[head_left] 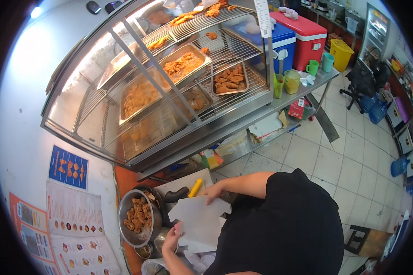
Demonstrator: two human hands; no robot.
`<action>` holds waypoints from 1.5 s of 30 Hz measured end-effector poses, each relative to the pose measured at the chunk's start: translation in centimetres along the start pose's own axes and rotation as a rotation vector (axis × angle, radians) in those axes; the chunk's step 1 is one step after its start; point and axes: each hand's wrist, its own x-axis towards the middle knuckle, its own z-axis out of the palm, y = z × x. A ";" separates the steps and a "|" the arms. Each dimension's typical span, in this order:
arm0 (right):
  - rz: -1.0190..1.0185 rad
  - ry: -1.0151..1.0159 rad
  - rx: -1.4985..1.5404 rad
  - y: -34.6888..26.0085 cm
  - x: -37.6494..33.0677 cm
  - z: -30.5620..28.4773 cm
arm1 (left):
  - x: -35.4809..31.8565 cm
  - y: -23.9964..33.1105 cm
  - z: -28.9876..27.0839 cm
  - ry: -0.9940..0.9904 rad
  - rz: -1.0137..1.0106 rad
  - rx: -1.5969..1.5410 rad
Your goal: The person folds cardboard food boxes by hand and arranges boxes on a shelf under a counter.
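A flat piece of white-grey cardboard (201, 222) with notched corners, like an unfolded takeaway box, is between my two hands. My right hand (213, 191) pinches its far edge, close to a yellow handle (195, 188). At its left edge my left hand (172, 239) is closed on the cardboard, thumb and fingers near the rim. Left of it stands a steel bowl (125, 229) holding pieces of fried chicken (139, 215). A black handle (176, 195) lies by the yellow one, over a whitish board (165, 187). The cardboard hides part of the worktop.
Beyond my hands rises a glass display case (197, 123) with trays of fried chicken (183, 65). Menu sheets (73, 206) hang on the left wall. A metal table (323, 79) carries green cups (312, 67) beside blue (283, 46) and red coolers (303, 41). Tiled floor (303, 151) lies behind.
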 end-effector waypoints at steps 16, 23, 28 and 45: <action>0.276 0.330 0.023 3.8 -2.6 -0.3 | 6.2 -15.8 19.9 0.676 0.293 0.892; 0.338 0.190 0.213 3.5 -1.6 -0.8 | 1.0 -12.4 19.1 0.622 0.310 0.712; 0.201 0.201 0.077 0.0 -2.4 -0.5 | -2.5 -11.0 17.6 1.431 0.395 0.568; 0.052 0.441 -0.568 3.2 5.1 0.5 | 0.0 -11.9 12.8 1.156 0.046 0.085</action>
